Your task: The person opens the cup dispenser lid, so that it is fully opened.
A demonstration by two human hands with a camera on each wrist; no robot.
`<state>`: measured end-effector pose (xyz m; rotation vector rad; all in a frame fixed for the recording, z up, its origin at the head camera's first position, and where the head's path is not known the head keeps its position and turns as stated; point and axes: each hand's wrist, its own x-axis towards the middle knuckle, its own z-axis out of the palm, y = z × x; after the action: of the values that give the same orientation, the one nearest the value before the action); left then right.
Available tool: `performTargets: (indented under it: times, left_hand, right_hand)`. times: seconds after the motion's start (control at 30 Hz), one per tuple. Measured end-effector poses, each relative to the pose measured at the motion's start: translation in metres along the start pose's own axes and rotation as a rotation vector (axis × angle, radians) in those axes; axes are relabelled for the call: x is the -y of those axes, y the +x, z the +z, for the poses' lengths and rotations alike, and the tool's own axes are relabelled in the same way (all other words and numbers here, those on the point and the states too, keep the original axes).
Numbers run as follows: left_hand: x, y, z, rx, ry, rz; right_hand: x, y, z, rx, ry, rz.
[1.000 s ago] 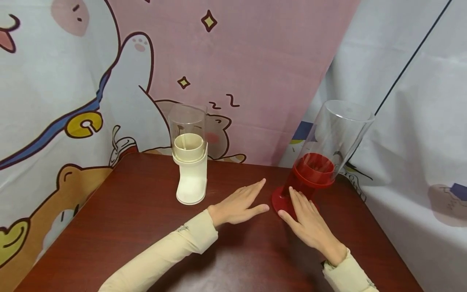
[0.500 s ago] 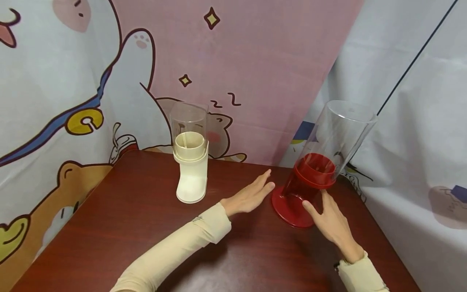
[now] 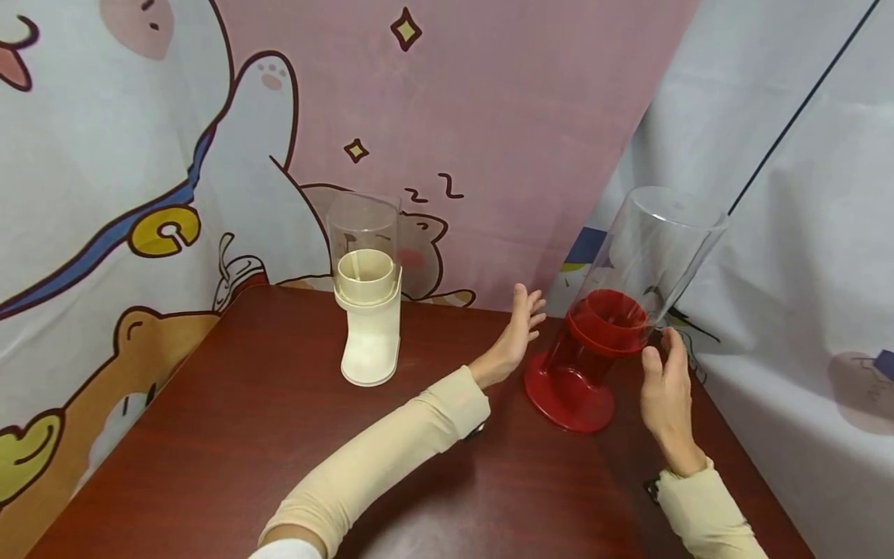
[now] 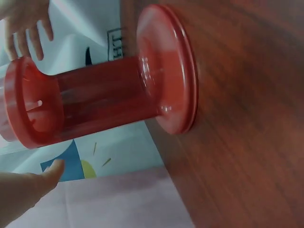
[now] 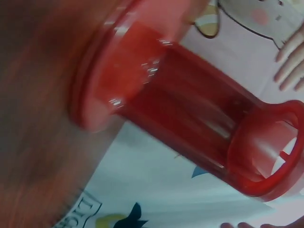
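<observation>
Head view: flanking the red stand (image 3: pixel 604 339) with left hand (image 3: pixel 514 340) at left, right hand (image 3: pixel 667 396) at right. Showing straight, loosely spread fingers.

Between the left hand (image 3: pixel 513 340) and right hand (image 3: pixel 667 396), the stand (image 3: pixel 571 397) is glossy red, its tube (image 3: pixel 649 256) clear. Left of the left hand, another stand (image 3: pixel 370 341) is cream. The tabletop (image 3: pixel 279 411) beneath is reddish brown; the cloth (image 3: pixel 531 140) beyond is pink and white, with cartoon animals.
</observation>
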<state>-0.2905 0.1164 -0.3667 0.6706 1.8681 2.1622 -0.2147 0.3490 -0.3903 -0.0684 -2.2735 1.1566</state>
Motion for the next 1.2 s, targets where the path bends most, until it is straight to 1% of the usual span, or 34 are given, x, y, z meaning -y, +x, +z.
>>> performTargets:
  times: [0.13, 0.23, 0.33, 0.43, 0.47, 0.53, 0.6, 0.7, 0.77, 0.9, 1.0, 1.2]
  left_hand:
    - [0.0, 0.014, 0.008, -0.046, 0.061, -0.006]
    - [0.003, 0.023, 0.015, -0.047, 0.092, -0.025]
    - [0.007, 0.027, 0.024, -0.021, 0.11, -0.028]
    - [0.01, 0.028, 0.031, 0.032, 0.103, -0.022]
    - [0.01, 0.028, 0.032, 0.051, 0.103, -0.018]
    - [0.011, 0.028, 0.034, 0.073, 0.096, -0.017]
    - [0.012, 0.028, 0.034, 0.086, 0.09, -0.02]
    - [0.013, 0.029, 0.035, 0.085, 0.098, -0.023]
    - [0.013, 0.027, 0.036, 0.09, 0.131, -0.024]
    - [0.013, 0.025, 0.039, 0.11, 0.188, -0.025]
    - [0.014, 0.022, 0.04, 0.113, 0.196, -0.026]
    - [0.014, 0.015, 0.038, 0.089, 0.186, -0.036]
  right_hand:
    - [0.008, 0.014, 0.003, -0.008, 0.074, 0.061]
    - [0.013, 0.021, 0.007, -0.009, 0.131, 0.092]
    - [0.018, 0.023, 0.013, -0.004, 0.261, 0.115]
    - [0.024, 0.024, 0.019, 0.027, 0.378, 0.146]
    - [0.026, 0.024, 0.021, 0.035, 0.391, 0.152]
    - [0.029, 0.025, 0.023, 0.054, 0.375, 0.173]
    - [0.029, 0.027, 0.025, 0.067, 0.325, 0.188]
    - [0.027, 0.028, 0.028, 0.063, 0.286, 0.188]
    - [0.026, 0.027, 0.029, 0.058, 0.285, 0.181]
    - [0.025, 0.027, 0.033, 0.02, 0.378, 0.158]
    - [0.024, 0.026, 0.036, -0.008, 0.448, 0.158]
    - [0.023, 0.024, 0.042, -0.001, 0.459, 0.144]
